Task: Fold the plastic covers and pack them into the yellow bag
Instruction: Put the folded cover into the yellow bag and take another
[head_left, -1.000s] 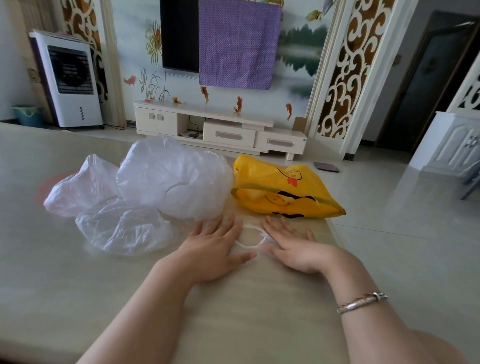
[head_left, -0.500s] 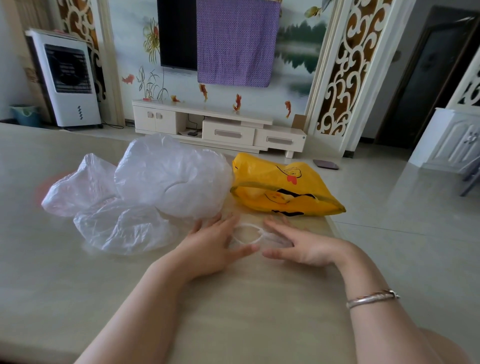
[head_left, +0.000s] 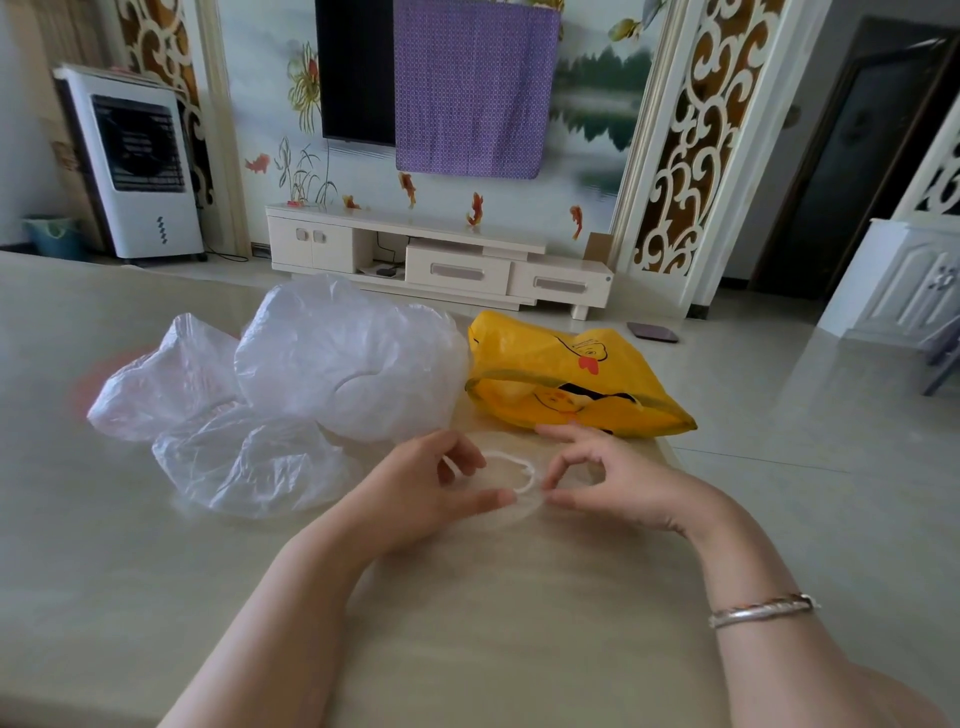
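Observation:
A small clear plastic cover (head_left: 511, 480) with a white elastic rim lies flat on the table between my hands. My left hand (head_left: 421, 491) pinches its left edge with curled fingers. My right hand (head_left: 610, 475) pinches its right edge between thumb and fingertips. Just beyond them lies the yellow bag (head_left: 571, 384) with a cartoon print, on its side with its mouth facing me. Three puffed clear plastic covers sit to the left: a large one (head_left: 348, 358), a pinkish one (head_left: 166, 379) and a flatter one (head_left: 249, 462).
The beige table (head_left: 467, 623) ends just right of the yellow bag, with glossy floor beyond. A white TV cabinet (head_left: 441, 260), a wall television with a purple cloth and a white air cooler (head_left: 135, 166) stand at the back of the room.
Both hands lay flat, pressing the small cover onto the table. Their fingers have now curled and pinch its edges at left and right.

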